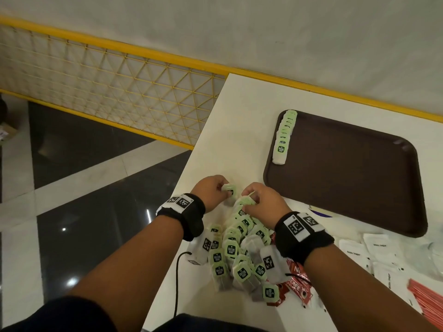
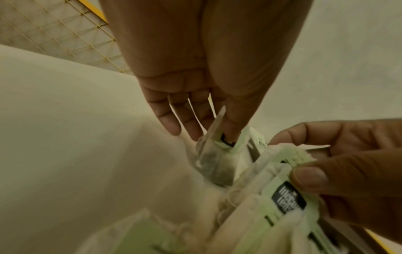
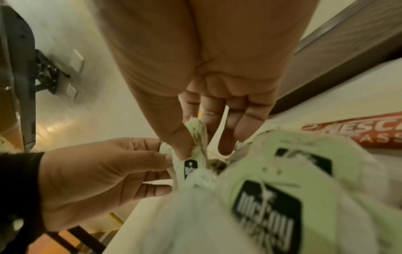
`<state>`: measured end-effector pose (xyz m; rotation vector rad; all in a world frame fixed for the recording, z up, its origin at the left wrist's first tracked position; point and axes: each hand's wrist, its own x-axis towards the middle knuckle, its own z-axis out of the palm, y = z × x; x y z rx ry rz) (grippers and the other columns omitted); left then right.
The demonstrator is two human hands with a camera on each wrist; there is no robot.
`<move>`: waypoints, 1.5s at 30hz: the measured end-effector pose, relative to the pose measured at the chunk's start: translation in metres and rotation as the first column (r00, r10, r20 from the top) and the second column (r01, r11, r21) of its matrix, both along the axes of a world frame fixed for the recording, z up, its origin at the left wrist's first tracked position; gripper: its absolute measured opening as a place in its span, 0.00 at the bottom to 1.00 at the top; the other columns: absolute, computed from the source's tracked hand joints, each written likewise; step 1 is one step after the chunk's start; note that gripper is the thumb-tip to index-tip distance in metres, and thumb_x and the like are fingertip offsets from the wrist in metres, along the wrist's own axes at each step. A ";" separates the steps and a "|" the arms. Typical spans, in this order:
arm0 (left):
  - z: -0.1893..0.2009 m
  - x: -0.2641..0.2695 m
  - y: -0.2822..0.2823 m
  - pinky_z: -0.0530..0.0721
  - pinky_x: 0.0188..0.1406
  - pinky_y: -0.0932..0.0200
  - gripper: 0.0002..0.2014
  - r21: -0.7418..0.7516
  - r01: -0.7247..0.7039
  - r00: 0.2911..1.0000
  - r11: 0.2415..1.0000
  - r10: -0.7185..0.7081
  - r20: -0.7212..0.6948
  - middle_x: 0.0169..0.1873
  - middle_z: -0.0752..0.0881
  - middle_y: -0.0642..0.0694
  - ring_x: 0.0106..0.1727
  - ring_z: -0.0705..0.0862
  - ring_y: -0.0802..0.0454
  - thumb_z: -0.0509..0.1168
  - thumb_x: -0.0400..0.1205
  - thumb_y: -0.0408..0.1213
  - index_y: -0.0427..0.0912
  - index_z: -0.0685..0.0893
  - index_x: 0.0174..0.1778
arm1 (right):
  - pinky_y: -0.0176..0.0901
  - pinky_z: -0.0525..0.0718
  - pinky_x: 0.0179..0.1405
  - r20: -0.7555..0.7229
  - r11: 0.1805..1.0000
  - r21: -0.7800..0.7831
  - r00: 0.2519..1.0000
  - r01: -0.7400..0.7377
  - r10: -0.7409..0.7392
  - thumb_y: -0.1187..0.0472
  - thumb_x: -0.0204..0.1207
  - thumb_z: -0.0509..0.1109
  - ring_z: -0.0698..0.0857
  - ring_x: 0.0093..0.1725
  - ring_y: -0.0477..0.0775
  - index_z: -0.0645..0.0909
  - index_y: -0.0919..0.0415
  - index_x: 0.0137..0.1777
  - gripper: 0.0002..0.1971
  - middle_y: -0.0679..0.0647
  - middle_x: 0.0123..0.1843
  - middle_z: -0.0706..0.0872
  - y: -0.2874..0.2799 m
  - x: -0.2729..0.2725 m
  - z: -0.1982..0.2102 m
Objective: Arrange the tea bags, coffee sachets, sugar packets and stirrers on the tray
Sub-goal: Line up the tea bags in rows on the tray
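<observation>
A heap of tea bags (image 1: 237, 255) with pale green tags lies near the table's front left corner. My left hand (image 1: 212, 188) pinches one tea bag (image 1: 229, 190) by its tag at the heap's far end; thumb and fingers hold it (image 2: 217, 154) in the left wrist view. My right hand (image 1: 260, 200) pinches a small stack of tea bags (image 1: 245, 202) beside it, seen as tea bags (image 3: 195, 130) between thumb and fingers. A brown tray (image 1: 347, 173) lies to the right, with a row of tea bags (image 1: 284, 135) along its left edge.
Red coffee sachets (image 1: 296, 283) lie under my right wrist. White sugar packets (image 1: 369, 255) and red stirrers (image 1: 426, 298) sit at the right. The table edge (image 1: 189, 178) drops to a dark floor on the left. A yellow mesh railing (image 1: 107, 75) stands behind.
</observation>
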<state>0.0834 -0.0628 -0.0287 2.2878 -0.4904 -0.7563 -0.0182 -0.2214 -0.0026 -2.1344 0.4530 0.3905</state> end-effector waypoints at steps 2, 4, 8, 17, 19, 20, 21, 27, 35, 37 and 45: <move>0.004 0.000 0.001 0.76 0.50 0.57 0.02 -0.058 -0.001 1.000 0.998 0.003 0.025 0.47 0.85 0.48 0.50 0.82 0.51 0.69 0.80 0.38 0.46 0.82 0.44 | 0.51 0.87 0.43 0.056 0.997 0.068 0.998 0.031 -0.034 0.64 0.69 0.75 0.86 0.40 0.54 0.81 0.49 0.48 0.11 0.55 0.42 0.87 -0.006 -0.002 0.002; 0.009 0.001 0.000 0.78 0.54 0.56 0.02 -0.113 -0.009 0.999 0.994 0.014 0.038 0.50 0.85 0.47 0.52 0.82 0.52 0.67 0.81 0.36 0.43 0.83 0.47 | 0.53 0.86 0.47 0.103 0.993 0.109 0.993 0.041 -0.052 0.66 0.70 0.75 0.87 0.42 0.55 0.83 0.50 0.48 0.11 0.56 0.43 0.88 -0.012 -0.004 0.007; 0.023 0.003 -0.010 0.78 0.46 0.58 0.02 -0.228 0.000 1.000 0.974 0.004 0.019 0.43 0.84 0.52 0.48 0.82 0.52 0.65 0.82 0.34 0.46 0.80 0.47 | 0.52 0.87 0.54 0.163 0.985 0.172 0.985 0.022 -0.050 0.70 0.72 0.74 0.88 0.49 0.56 0.85 0.56 0.53 0.13 0.55 0.48 0.90 -0.027 -0.003 0.024; 0.050 0.002 -0.049 0.85 0.46 0.48 0.04 -0.491 -0.215 0.937 0.844 0.036 -0.348 0.41 0.83 0.45 0.41 0.83 0.50 0.61 0.84 0.35 0.46 0.80 0.49 | 0.40 0.85 0.60 0.201 0.954 0.237 0.970 -0.183 0.136 0.73 0.77 0.70 0.88 0.58 0.48 0.83 0.58 0.64 0.17 0.56 0.59 0.89 -0.051 0.012 0.071; 0.054 0.000 -0.056 0.86 0.39 0.56 0.05 -0.493 -0.303 0.886 0.816 0.050 -0.461 0.41 0.83 0.45 0.38 0.83 0.54 0.56 0.87 0.31 0.43 0.77 0.52 | 0.51 0.85 0.63 0.212 0.948 0.254 0.967 -0.193 0.140 0.74 0.78 0.69 0.87 0.59 0.55 0.83 0.57 0.64 0.18 0.60 0.59 0.88 -0.058 0.015 0.077; 0.056 0.000 -0.059 0.85 0.36 0.59 0.06 -0.490 -0.320 0.873 0.811 0.052 -0.485 0.42 0.83 0.46 0.36 0.83 0.55 0.55 0.87 0.31 0.43 0.76 0.55 | 0.55 0.84 0.64 0.210 0.942 0.267 0.966 -0.203 0.149 0.74 0.79 0.68 0.87 0.59 0.58 0.83 0.58 0.65 0.17 0.61 0.59 0.88 -0.061 0.016 0.080; 0.056 0.001 -0.062 0.84 0.34 0.60 0.07 -0.485 -0.326 0.867 0.811 0.051 -0.496 0.43 0.83 0.46 0.37 0.83 0.55 0.54 0.88 0.32 0.44 0.75 0.58 | 0.58 0.83 0.64 0.203 0.936 0.277 0.965 -0.217 0.163 0.73 0.80 0.67 0.86 0.60 0.61 0.83 0.58 0.65 0.17 0.63 0.60 0.87 -0.064 0.017 0.083; 0.057 0.003 -0.079 0.83 0.27 0.61 0.12 -0.466 -0.364 0.803 0.806 0.018 -0.596 0.45 0.86 0.46 0.40 0.85 0.50 0.55 0.89 0.39 0.48 0.74 0.68 | 0.52 0.83 0.64 0.173 0.955 0.101 0.950 -0.279 0.259 0.70 0.79 0.68 0.84 0.62 0.55 0.83 0.56 0.64 0.16 0.54 0.62 0.86 -0.076 0.032 0.093; 0.051 0.006 -0.091 0.88 0.49 0.42 0.12 -0.498 -0.463 0.660 0.734 -0.090 -0.746 0.58 0.84 0.35 0.57 0.87 0.35 0.60 0.85 0.37 0.45 0.73 0.65 | 0.39 0.77 0.54 0.147 0.974 -0.178 0.974 -0.143 0.170 0.67 0.81 0.65 0.82 0.54 0.47 0.82 0.51 0.63 0.15 0.48 0.55 0.85 -0.086 0.049 0.084; 0.047 0.007 -0.092 0.89 0.47 0.46 0.20 -0.542 -0.431 0.693 0.721 -0.119 -0.711 0.59 0.83 0.38 0.56 0.87 0.41 0.65 0.78 0.30 0.45 0.72 0.65 | 0.37 0.78 0.51 0.166 0.977 -0.179 0.975 -0.117 0.147 0.65 0.81 0.66 0.83 0.51 0.47 0.81 0.50 0.64 0.15 0.50 0.55 0.85 -0.088 0.051 0.079; 0.028 0.020 -0.105 0.89 0.54 0.43 0.23 -0.552 -0.443 0.769 0.706 -0.017 -0.639 0.67 0.79 0.35 0.63 0.84 0.38 0.65 0.81 0.22 0.40 0.69 0.70 | 0.45 0.88 0.43 0.091 0.929 0.141 0.930 0.343 -0.357 0.51 0.75 0.76 0.87 0.41 0.49 0.83 0.60 0.55 0.15 0.58 0.48 0.89 -0.098 0.046 0.035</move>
